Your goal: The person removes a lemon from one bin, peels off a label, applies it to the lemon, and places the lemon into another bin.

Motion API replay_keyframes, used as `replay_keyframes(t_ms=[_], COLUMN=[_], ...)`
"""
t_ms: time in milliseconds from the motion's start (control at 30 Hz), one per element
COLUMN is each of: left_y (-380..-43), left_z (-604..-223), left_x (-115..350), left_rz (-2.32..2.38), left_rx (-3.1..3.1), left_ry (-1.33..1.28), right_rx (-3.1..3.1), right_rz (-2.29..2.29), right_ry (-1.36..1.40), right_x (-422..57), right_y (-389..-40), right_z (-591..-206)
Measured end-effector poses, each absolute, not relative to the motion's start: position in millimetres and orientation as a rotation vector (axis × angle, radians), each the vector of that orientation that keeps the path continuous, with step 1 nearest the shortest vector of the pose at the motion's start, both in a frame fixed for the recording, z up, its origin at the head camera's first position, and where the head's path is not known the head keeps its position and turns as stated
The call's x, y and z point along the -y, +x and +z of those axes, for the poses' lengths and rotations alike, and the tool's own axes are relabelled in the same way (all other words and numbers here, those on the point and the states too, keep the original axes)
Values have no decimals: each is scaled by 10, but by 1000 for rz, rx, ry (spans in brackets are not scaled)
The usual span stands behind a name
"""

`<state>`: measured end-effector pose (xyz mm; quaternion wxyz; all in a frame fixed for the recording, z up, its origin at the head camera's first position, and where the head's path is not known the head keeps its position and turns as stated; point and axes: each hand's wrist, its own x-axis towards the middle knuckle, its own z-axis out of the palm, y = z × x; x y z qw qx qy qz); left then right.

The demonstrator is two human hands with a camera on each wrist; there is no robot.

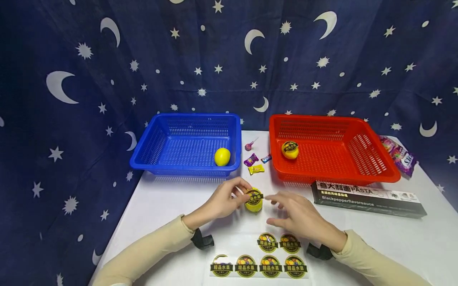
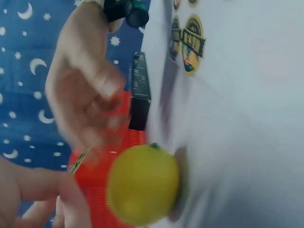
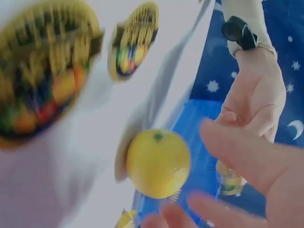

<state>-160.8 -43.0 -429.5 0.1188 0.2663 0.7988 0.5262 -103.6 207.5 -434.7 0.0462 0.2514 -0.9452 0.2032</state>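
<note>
Dark-blue cloth (image 1: 229,81) printed with moons and stars hangs behind a white table (image 1: 162,198); the red basket (image 1: 343,172) serves as reference for position. To its left stands the blue basket (image 1: 186,168), holding one bare yellow fruit (image 1: 222,157). Inside the red basket, near its left wall, lies a labelled fruit (image 1: 290,154), judged to be the finished part of the work. Between the person and the red basket, off its front-left corner, a second bare fruit (image 3: 158,164) rests on the table. Above it the left hand (image 1: 226,199) pinches a round gold-and-black label (image 1: 255,197) by one edge, while the right hand (image 1: 298,211) reaches in, unclenched, fingers apart. Blur in the wrist views makes it hard to say whether the right fingers touch the label. Labelling thus appears part done: the held label is not yet on its fruit, and the fruit in the blue basket probably remains for later. On the near side of the red basket, farther off than the fruit, lies a label sheet (image 1: 232,244) bearing six more labels, its upper-left portion blank.
</note>
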Motion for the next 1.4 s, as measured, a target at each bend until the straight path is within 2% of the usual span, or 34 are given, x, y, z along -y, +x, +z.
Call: replay_keyframes(t_ms=[200,367,800,1400], left_y=[-1761,-1783,-1692,-1699], left_z=[-4423,-4487,-4498,-4598], left_x=[296,309,314,371], left_rz=[1603,1544,1232,1343], left_rx=[-2315,-2389,-2780,-2695], left_ry=[577,556,866,773], right_rx=[2931,2920,2748,2638], right_rz=[769,894,1021,1280], right_ry=[672,698,674,593], right_x=[-1988,-1939,-1909,-1895], right_y=[-1373,-1474,-1416,-1500], right_z=[-4493,-4599,-4556,-4693])
